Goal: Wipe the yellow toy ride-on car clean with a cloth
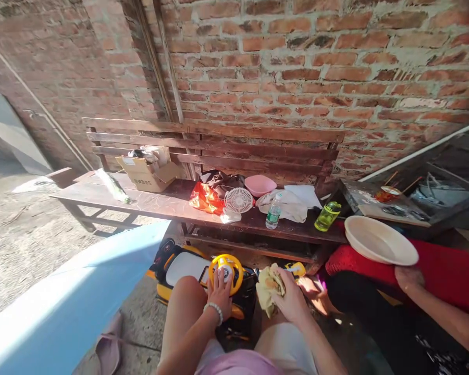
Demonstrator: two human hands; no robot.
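My left hand (pixel 221 294) lies with fingers stretched over the yellow steering wheel (pixel 237 284) of a ride-on toy car (pixel 187 268), touching its hub. A beaded bracelet circles that wrist. In my right hand (pixel 291 299) is a bunched pale yellow cloth (pixel 269 297), with a brownish patch showing in its folds. The cloth is above the right side of the toy car, apart from the wheel. Beyond it, part of a yellow toy piece (pixel 297 268) shows. My knees straddle the car and hide part of it.
A wooden bench (pixel 164 200) holds a cardboard box (pixel 144 174), a white fan (pixel 238 200), a water bottle (pixel 273 211), a green bottle (pixel 328 216) and a pink basin (pixel 260 185). At right, another person's hand (pixel 409 278) supports a cream basin (pixel 379 242). Light blue material (pixel 82 286) spreads left.
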